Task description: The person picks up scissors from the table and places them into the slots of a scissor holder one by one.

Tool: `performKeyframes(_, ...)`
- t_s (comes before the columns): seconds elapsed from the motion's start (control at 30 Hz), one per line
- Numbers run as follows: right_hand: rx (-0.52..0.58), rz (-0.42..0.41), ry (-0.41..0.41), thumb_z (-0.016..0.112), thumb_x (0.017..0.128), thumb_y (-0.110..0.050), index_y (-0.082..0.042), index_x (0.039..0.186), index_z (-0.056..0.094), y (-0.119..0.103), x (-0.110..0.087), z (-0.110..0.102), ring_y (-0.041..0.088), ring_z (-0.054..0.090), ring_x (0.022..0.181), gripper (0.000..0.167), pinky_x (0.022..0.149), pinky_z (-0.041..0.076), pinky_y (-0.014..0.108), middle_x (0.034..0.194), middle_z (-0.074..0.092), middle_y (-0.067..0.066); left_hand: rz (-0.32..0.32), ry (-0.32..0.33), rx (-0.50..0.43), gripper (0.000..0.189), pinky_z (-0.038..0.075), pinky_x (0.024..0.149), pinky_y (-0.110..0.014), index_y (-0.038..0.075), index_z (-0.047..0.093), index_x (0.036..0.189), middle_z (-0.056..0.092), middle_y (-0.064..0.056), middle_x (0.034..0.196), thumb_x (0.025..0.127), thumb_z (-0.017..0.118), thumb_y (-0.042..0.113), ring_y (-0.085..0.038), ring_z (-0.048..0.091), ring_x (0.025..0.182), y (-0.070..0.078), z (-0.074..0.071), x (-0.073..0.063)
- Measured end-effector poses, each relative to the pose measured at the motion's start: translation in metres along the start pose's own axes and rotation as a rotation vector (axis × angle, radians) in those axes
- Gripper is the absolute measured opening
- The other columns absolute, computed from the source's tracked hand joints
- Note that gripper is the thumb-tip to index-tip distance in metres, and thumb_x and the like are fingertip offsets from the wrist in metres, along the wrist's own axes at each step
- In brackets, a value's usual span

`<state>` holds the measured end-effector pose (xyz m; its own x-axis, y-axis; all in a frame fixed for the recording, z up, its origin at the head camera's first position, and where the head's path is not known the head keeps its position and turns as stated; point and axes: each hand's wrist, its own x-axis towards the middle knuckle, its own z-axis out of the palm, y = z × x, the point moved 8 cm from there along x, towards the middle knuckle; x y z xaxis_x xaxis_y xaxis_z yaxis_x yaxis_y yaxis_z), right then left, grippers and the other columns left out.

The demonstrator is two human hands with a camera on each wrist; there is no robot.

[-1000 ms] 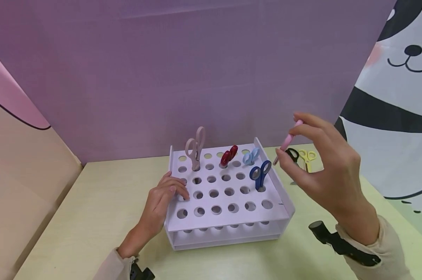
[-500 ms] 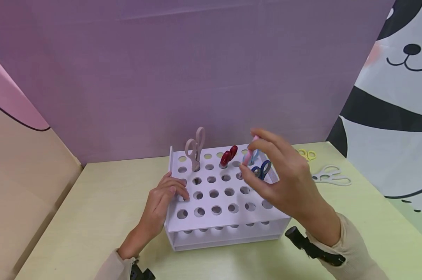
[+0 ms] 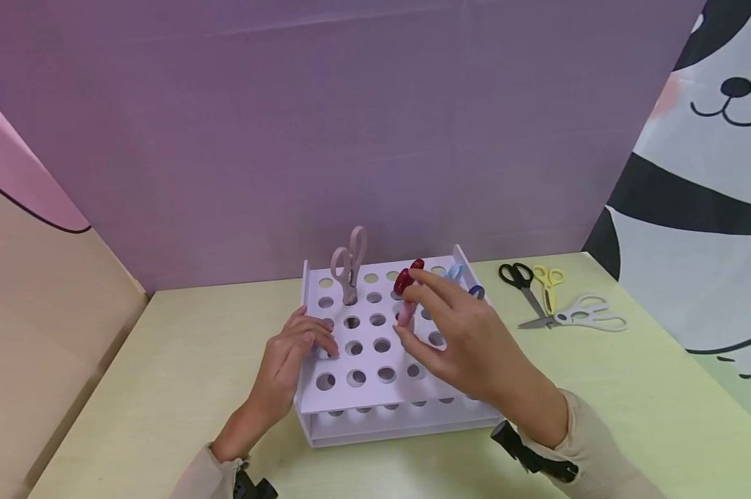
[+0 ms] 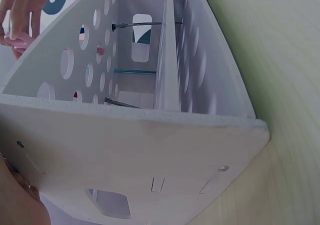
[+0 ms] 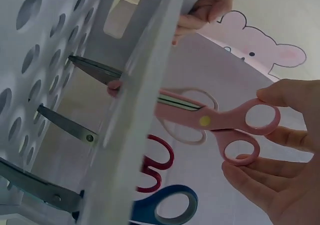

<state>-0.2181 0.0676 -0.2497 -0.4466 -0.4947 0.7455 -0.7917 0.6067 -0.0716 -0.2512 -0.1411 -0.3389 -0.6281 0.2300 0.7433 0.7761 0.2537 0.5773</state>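
Observation:
Pink scissors [image 5: 227, 117] hang from my right hand [image 3: 475, 339], which pinches their finger loops between thumb and fingers. Their blades point down at the top board of a white rack [image 3: 344, 394] with rows of round holes. My left hand [image 3: 291, 353] grips the rack's left side wall, its fingers bent over the edge onto the board. Standing in holes are pale mauve scissors [image 3: 348, 267], red-handled scissors [image 3: 403, 280], light blue scissors [image 3: 456, 271] and dark blue scissors [image 5: 170, 205]. My right hand partly hides the blue pairs in the head view.
On the table [image 3: 182, 360] right of the rack lie black-handled scissors [image 3: 519, 276], small yellow scissors [image 3: 548, 281] and white-handled scissors [image 3: 590, 315], their blades close together. A purple cloth [image 3: 375, 138] hangs behind, and a panda print [image 3: 718, 173] is at the right.
My right hand has carried the pink scissors left and down, from beside the rack's right edge to over its middle holes. The left hand stays on the rack.

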Motion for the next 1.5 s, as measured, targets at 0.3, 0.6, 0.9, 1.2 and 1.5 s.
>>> performKeyframes(0.3,-0.145,0.058,-0.176,0.076,0.083,-0.024,-0.008,0.112,0.063,0.001,-0.01,0.022,0.03,0.068,0.106,0.035,0.078,0.061,0.039,0.125,0.063,0.017,-0.012,-0.001,0.006,0.042,0.022,0.121,-0.041,0.01,0.07,0.08,0.071,-0.005,0.087,0.097,0.036,-0.006,-0.03,0.063,0.1,-0.002,0.001,-0.001)
performKeyframes(0.6,-0.147,0.155,-0.317,0.074,0.086,-0.02,-0.007,0.112,0.059,0.011,-0.025,0.046,0.03,0.066,0.105,0.033,0.084,0.06,0.043,0.114,0.065,0.016,-0.006,0.0,0.006,0.042,0.023,0.121,-0.043,0.011,0.07,0.08,0.071,-0.003,0.088,0.097,0.036,-0.005,-0.029,0.063,0.1,-0.001,0.002,-0.001)
performKeyframes(0.9,-0.144,0.215,-0.342,0.074,0.086,-0.019,-0.007,0.111,0.06,0.017,-0.028,0.051,0.03,0.064,0.106,0.031,0.086,0.059,0.044,0.113,0.065,0.015,-0.02,-0.017,0.012,0.041,0.022,0.121,-0.042,0.01,0.07,0.08,0.071,-0.001,0.089,0.099,0.035,-0.003,-0.026,0.063,0.102,-0.001,0.002,0.0)
performKeyframes(1.2,-0.111,0.225,-0.348,0.079,0.085,-0.019,-0.009,0.12,0.063,0.012,-0.022,0.03,0.032,0.055,0.124,0.04,0.094,0.055,0.047,0.131,0.059,0.016,-0.049,-0.031,0.02,0.041,0.021,0.122,-0.044,0.009,0.07,0.079,0.071,0.0,0.089,0.099,0.035,-0.001,-0.024,0.062,0.104,-0.005,0.002,0.0)
performKeyframes(1.5,-0.093,0.17,-0.213,0.079,0.083,-0.013,-0.006,0.114,0.066,0.017,-0.014,-0.007,0.027,0.059,0.115,0.035,0.093,0.056,0.043,0.121,0.063,0.011,-0.049,-0.036,0.014,0.041,0.021,0.121,-0.045,0.009,0.07,0.08,0.071,-0.002,0.088,0.099,0.035,-0.001,-0.025,0.062,0.103,-0.004,0.001,0.0)
